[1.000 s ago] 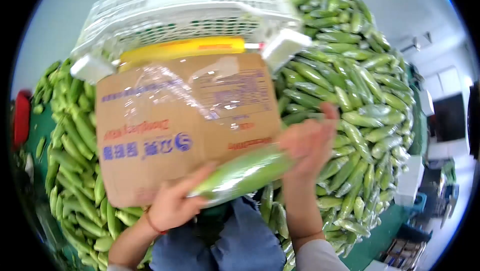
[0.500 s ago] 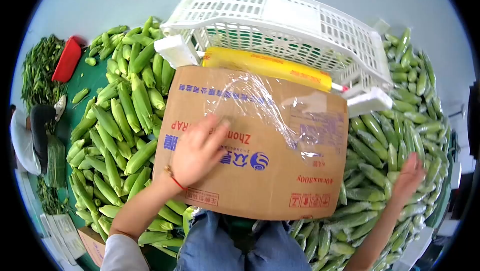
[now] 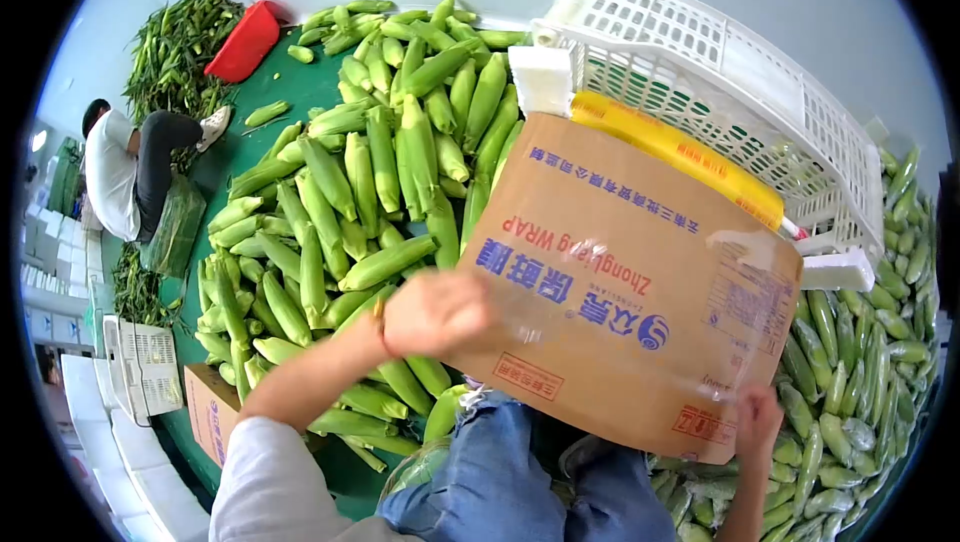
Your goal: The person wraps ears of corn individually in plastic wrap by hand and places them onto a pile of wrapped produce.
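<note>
A brown cardboard box [image 3: 620, 282] with blue and red print lies tilted above my knees, with clear, shiny film over part of its top. At its left edge, my left hand [image 3: 440, 313] is blurred, its fingers curled closed; what they hold is hidden. My right hand [image 3: 757, 422] is closed at the lower right corner, and the thing in its grip is too small to make out. Along the box's far edge runs a yellow roll [image 3: 680, 157]. Unwrapped green corn [image 3: 320, 192] is heaped left of the box, and film-wrapped corn [image 3: 850, 412] lies to the right.
Behind the roll stands a white plastic crate [image 3: 720, 72] with white foam blocks [image 3: 541, 80] at its corners. A red basin [image 3: 245, 42] and a seated person [image 3: 125, 172] are at the far left. Another white crate [image 3: 145, 367] and a carton [image 3: 210, 407] sit lower left.
The view has swung left. The wrapped cob held between both hands at first is out of them. My left hand has moved from the box's top to its left edge; my right has come back from the wrapped pile.
</note>
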A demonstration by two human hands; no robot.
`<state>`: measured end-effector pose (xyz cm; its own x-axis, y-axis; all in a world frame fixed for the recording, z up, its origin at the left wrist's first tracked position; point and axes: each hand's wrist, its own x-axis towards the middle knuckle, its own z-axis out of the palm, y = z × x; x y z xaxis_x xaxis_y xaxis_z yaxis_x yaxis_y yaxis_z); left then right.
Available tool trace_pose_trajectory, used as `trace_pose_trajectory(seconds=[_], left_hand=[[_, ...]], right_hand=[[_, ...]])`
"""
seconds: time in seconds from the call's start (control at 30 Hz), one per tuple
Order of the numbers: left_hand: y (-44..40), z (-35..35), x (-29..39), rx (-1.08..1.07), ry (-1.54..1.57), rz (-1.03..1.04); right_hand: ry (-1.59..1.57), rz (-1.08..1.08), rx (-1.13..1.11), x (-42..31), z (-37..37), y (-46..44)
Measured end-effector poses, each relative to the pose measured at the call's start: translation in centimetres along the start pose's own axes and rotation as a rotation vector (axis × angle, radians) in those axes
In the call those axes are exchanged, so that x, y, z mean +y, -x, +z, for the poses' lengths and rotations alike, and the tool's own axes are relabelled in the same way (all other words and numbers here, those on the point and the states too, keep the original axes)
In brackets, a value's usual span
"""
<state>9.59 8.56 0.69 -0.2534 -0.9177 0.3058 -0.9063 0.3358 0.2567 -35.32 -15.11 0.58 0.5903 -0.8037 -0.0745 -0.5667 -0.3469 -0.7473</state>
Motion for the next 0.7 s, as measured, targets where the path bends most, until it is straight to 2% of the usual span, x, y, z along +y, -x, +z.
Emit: trace_pose_trajectory(seconds=[0.03,0.1,0.2,0.27,0.33,0.4,0.47,0.53,0.6,0.67,0.7], left_hand=[[0.6,-0.1,2.0,0.146,0.041,0.033],[5.1,1.9,4.9,0.147,0.069,-0.028],[10.2,3.2,6.9,0.113,0.085,-0.016],[14.8,3.7,2.6,-0.639,0.010,-0.497],[18.6,7.9,-3.1,-0.052,-0.548,-0.835],[20.4,10.2,-8.5,-0.335,-0.487,-1.082],[19.5,10.2,-10.2,-0.483,-0.367,-1.130],[19.9,10.1,-10.4,-0.349,-0.377,-1.112],[20.0,9.5,-9.5,0.062,-0.361,-1.191],[11.4,3.4,-4.6,0.426,-0.202,-1.210],[7.3,1.5,-1.2,0.527,-0.121,-1.067]], right_hand=[[0.049,-0.044,-0.045,-2.3,0.5,1.6],[-0.006,0.005,-0.183,1.5,1.8,5.0],[0.131,-0.180,-0.180,0.6,3.2,6.6],[0.075,-0.066,-0.146,0.0,3.4,7.2],[0.048,0.043,-0.115,0.1,4.0,7.3],[0.063,0.049,-0.111,-0.2,4.5,6.9],[0.094,0.040,-0.127,-0.8,4.3,6.6],[0.150,0.002,-0.083,-2.2,4.4,6.7],[0.156,0.041,-0.044,-2.9,4.7,7.2],[0.175,0.020,-0.004,-3.5,5.0,7.5],[0.160,0.075,0.005,-3.7,5.3,8.0]])
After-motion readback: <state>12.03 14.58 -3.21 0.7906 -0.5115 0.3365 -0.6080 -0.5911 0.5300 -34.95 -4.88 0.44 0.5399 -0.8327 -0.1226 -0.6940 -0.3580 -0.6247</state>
